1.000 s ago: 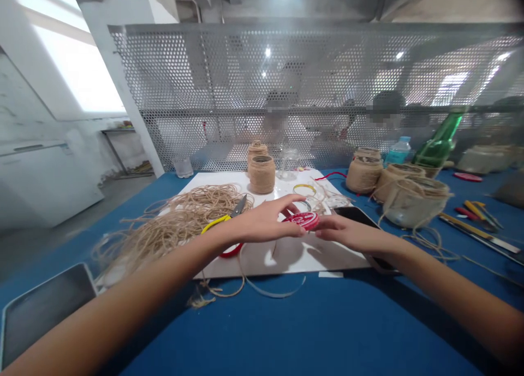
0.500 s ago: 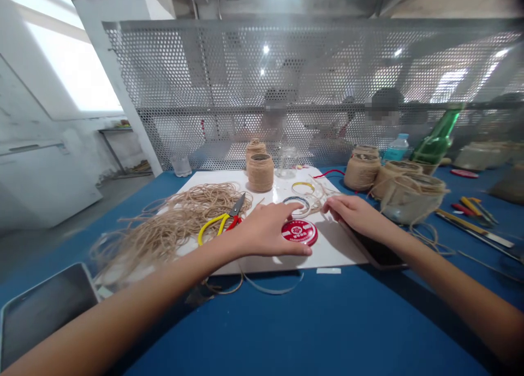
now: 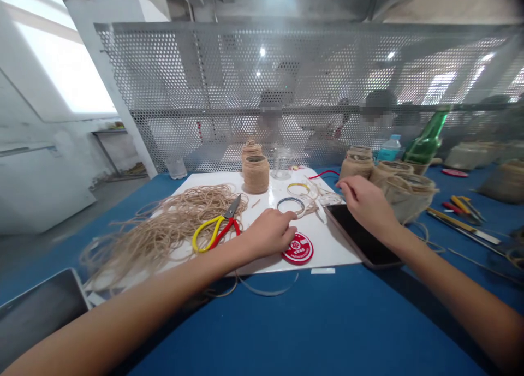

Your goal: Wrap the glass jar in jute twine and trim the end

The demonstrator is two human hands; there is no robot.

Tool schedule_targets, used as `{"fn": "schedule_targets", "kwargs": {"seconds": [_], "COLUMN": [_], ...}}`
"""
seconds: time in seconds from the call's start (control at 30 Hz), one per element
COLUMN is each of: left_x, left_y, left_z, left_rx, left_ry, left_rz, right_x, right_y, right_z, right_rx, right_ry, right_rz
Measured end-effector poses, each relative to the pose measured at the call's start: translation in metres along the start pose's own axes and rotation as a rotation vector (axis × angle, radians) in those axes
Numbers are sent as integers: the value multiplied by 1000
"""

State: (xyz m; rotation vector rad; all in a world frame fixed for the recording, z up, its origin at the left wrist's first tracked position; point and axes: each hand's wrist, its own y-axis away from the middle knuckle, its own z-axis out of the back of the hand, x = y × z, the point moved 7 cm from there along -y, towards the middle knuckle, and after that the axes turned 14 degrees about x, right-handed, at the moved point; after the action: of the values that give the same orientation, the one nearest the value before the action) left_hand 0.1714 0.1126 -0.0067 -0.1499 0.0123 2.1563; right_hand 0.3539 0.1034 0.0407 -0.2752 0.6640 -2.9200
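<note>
My left hand is over the white board, its fingers curled and pressed together. It is right by a flat red disc with white print and the near edge of a ring-shaped tape roll. Whatever it pinches, if anything, is hidden. My right hand, also closed, hovers above a dark phone, in front of the twine-wrapped jars. I cannot make out anything between its fingers. Left of my left hand, scissors with yellow and red handles lie on a heap of loose twine.
Two twine-wrapped jars and a clear glass jar stand at the back of the white board. A green bottle and pens are on the right. A tablet-like device lies at the left. A perforated metal screen closes the back.
My left hand has gone from spread fingers to curled ones. The red disc lies slightly nearer to me. My right hand has lifted up and right, uncovering more of the phone.
</note>
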Motion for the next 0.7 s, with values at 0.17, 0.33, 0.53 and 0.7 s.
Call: {"fn": "schedule_targets", "kwargs": {"seconds": [0.17, 0.33, 0.53, 0.7], "left_x": [12, 12, 20, 22], "left_y": [-16, -24, -33, -43], "left_z": [-7, -2, -8, -6], "left_rx": [109, 145, 199, 189], "left_ry": [60, 98, 269, 261], "left_rz": [4, 39, 159, 157], "right_x": [-20, -36, -33, -29], "right_y": [2, 2, 0, 5], "right_z": [-1, -15, -10, -9], "right_rx": [-137, -50, -34, -96], "right_ry": [370, 438, 418, 456], "right_rz": [-67, -153, -187, -164]}}
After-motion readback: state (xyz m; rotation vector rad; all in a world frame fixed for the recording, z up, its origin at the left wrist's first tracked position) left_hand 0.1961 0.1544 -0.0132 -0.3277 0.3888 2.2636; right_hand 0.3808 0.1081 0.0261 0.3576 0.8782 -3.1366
